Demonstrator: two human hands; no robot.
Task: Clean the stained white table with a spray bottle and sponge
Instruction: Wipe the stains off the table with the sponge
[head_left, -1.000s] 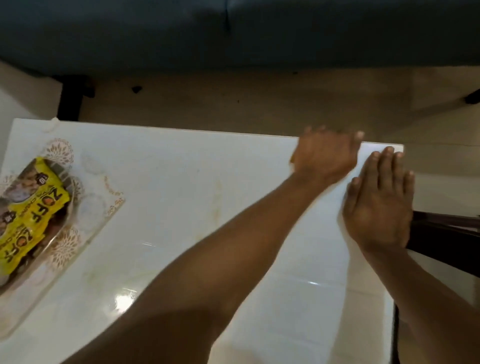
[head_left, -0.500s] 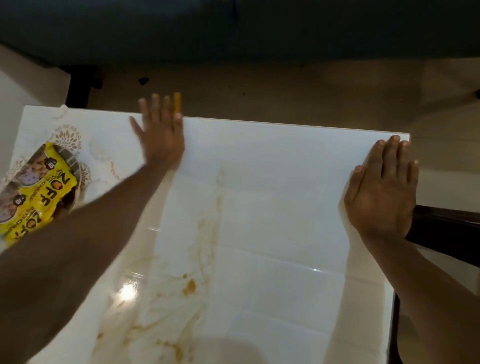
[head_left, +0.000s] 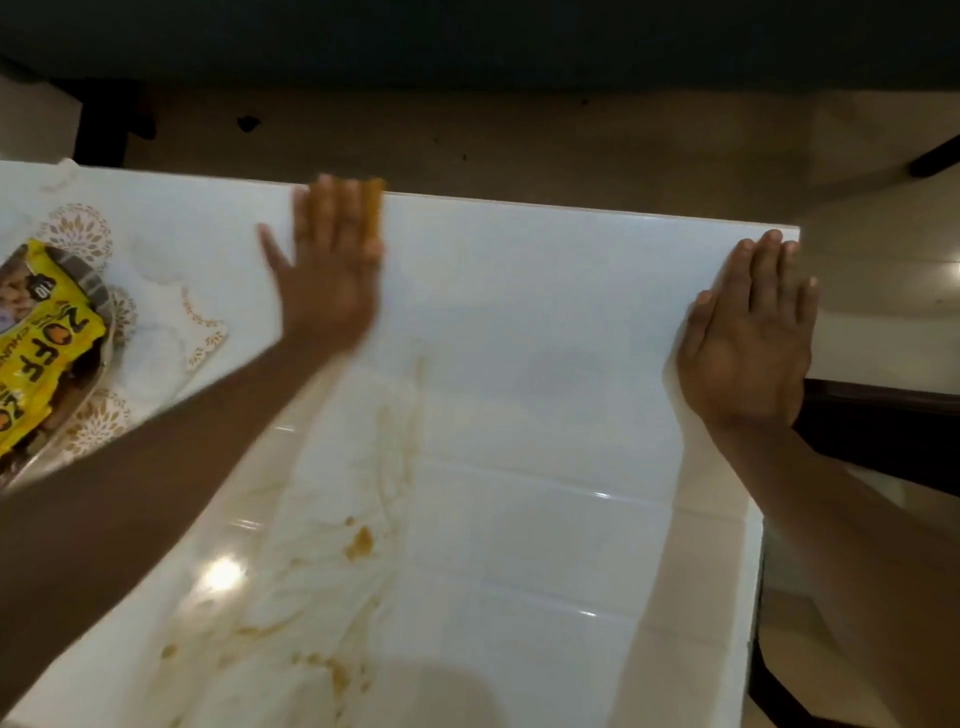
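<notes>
The white table (head_left: 545, 322) carries brown smears and blobs (head_left: 358, 540) down its middle and near part. My left hand (head_left: 327, 270) lies flat with straight fingers on a yellow sponge (head_left: 373, 208) at the table's far edge; only the sponge's right strip shows past my fingers. My right hand (head_left: 748, 332) rests flat, fingers together, on the table's far right corner. No spray bottle is in view.
A glass tray (head_left: 98, 374) on a patterned mat (head_left: 156, 332) holds a yellow snack packet (head_left: 41, 353) at the left. Beyond the table lie a beige floor and a dark sofa (head_left: 467, 41). A dark piece of furniture (head_left: 883, 436) stands at the right.
My left hand swept the sponge from the far right edge to the far left, then came back right to the far middle. My right hand stayed put.
</notes>
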